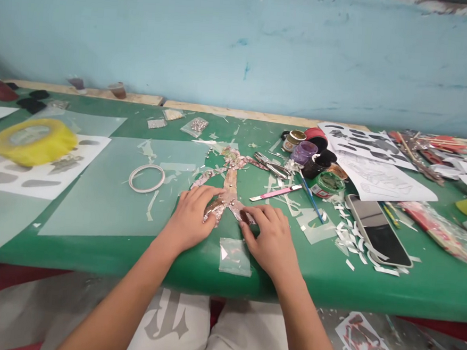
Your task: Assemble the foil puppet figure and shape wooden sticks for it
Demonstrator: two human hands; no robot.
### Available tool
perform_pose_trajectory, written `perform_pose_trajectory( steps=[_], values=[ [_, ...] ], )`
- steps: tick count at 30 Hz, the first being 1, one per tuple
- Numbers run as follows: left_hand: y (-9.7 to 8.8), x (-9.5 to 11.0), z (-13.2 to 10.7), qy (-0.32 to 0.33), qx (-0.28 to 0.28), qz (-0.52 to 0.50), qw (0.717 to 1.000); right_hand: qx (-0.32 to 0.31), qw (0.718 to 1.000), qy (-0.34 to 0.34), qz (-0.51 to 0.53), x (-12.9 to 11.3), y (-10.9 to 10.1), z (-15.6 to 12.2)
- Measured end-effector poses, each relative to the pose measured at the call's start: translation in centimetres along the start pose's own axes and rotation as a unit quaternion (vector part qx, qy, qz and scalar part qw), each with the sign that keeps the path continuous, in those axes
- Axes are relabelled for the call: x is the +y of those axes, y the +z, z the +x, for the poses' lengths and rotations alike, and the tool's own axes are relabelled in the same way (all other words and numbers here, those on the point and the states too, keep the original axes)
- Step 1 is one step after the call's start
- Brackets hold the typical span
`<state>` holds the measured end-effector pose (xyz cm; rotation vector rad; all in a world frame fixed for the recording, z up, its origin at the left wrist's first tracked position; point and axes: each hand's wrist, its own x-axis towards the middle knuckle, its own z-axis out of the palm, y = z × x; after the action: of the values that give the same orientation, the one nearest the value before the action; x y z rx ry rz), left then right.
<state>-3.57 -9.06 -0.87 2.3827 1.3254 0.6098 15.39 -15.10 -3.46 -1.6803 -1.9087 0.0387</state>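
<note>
A flat figure-shaped cutout (230,180), covered in shiny pinkish foil and small beads, lies on the green table (132,253) in front of me. My left hand (190,214) rests on its lower left leg, fingers stretched flat. My right hand (271,236) presses its lower right leg with bent fingertips. A small clear plastic bag (235,256) lies between my wrists near the table's front edge.
A tape ring (147,178) lies on a translucent sheet to the left, with a yellow tape roll (34,141) further left. To the right are pliers (272,167), a pink craft knife (276,193), paint jars (310,154), printed sheets (377,174), a phone (379,230) and paper scraps.
</note>
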Motion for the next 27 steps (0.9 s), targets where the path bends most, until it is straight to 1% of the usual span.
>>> perform_pose_trajectory(
  steps=[3, 6, 8, 11, 13, 14, 16, 18, 20, 21, 22, 24, 27],
  values=[
    [0.0, 0.0, 0.0, 0.020, 0.011, -0.015, 1.000, 0.001, 1.000, 0.002, 0.009, 0.0, 0.1, 0.0],
    [0.1, -0.1, -0.1, 0.035, 0.034, -0.059, 0.997, 0.008, 0.997, 0.023, 0.080, 0.2, 0.0, 0.1],
    [0.1, -0.2, -0.1, 0.028, 0.070, -0.098, 0.992, 0.029, 0.984, 0.067, 0.162, 0.6, -0.2, 0.1],
    [-0.2, -0.1, 0.0, 0.035, 0.146, -0.151, 0.977, 0.093, 0.948, 0.150, 0.263, 1.2, -0.5, 0.0],
    [-0.6, 0.3, 0.1, 0.068, 0.185, -0.181, 0.964, 0.129, 0.927, 0.182, 0.303, 1.5, -0.6, -0.1],
    [-0.9, 0.5, 0.0, 0.090, 0.197, -0.194, 0.957, 0.137, 0.920, 0.188, 0.316, 1.5, -0.6, -0.2],
    [-1.6, 1.2, -0.3, 0.137, 0.203, -0.200, 0.949, 0.130, 0.918, 0.191, 0.322, 1.5, -0.6, -0.3],
    [-2.2, 2.1, -1.2, 0.169, 0.198, -0.188, 0.947, 0.112, 0.926, 0.189, 0.306, 1.4, -0.6, -0.4],
    [-2.7, 3.0, -2.8, 0.177, 0.176, -0.172, 0.953, 0.109, 0.935, 0.183, 0.284, 1.4, -0.6, -0.4],
    [-2.9, 3.5, -3.9, 0.169, 0.154, -0.167, 0.959, 0.113, 0.938, 0.179, 0.276, 1.4, -0.6, -0.5],
    [-2.9, 4.0, -5.2, 0.167, 0.112, -0.163, 0.966, 0.114, 0.940, 0.175, 0.270, 1.4, -0.5, -0.5],
    [-2.8, 4.7, -8.5, 0.195, -0.006, -0.161, 0.968, 0.105, 0.944, 0.170, 0.262, 1.4, -0.5, -0.5],
    [-1.6, 5.1, -14.5, 0.216, -0.179, -0.164, 0.946, 0.077, 0.949, 0.167, 0.255, 1.3, -0.5, -0.4]
  ],
)
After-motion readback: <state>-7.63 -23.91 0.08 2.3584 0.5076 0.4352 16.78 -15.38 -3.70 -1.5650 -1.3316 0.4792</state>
